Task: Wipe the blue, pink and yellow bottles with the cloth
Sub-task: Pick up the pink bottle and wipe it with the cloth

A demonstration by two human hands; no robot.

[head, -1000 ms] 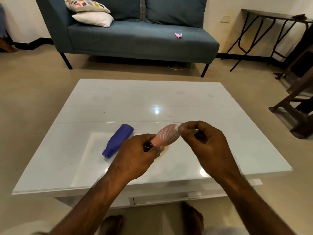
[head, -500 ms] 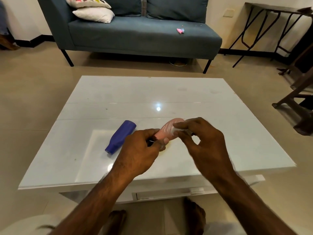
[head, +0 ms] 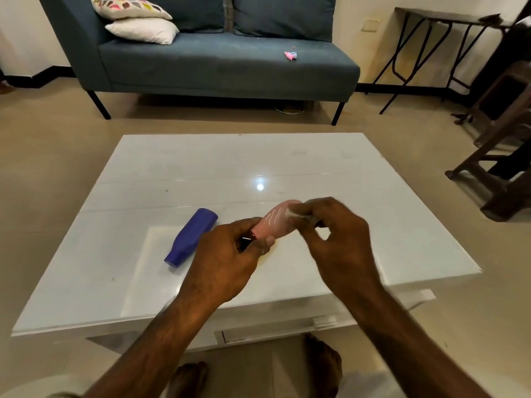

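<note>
Above the near half of the white table [head: 359, 173], your left hand [head: 227, 262] is wrapped around the neck end of the pink bottle [head: 275, 222], fingers closed over its dark cap [head: 246, 242]. You hold the bottle off the tabletop, tilted, with its base pointing up and to the right. Your right hand [head: 336, 239] is pinched shut on a small pale cloth [head: 297, 215], pressed against the upper end of the pink bottle; the cloth is blurred and mostly hidden by your fingers. Just left of your left hand, the blue bottle [head: 192, 237] lies on its side on the table, its open neck pointing toward you and to the left, apart from your hand. Past the table stands a blue sofa [head: 230, 64] with two cushions [head: 138, 21] at its left end.
</note>
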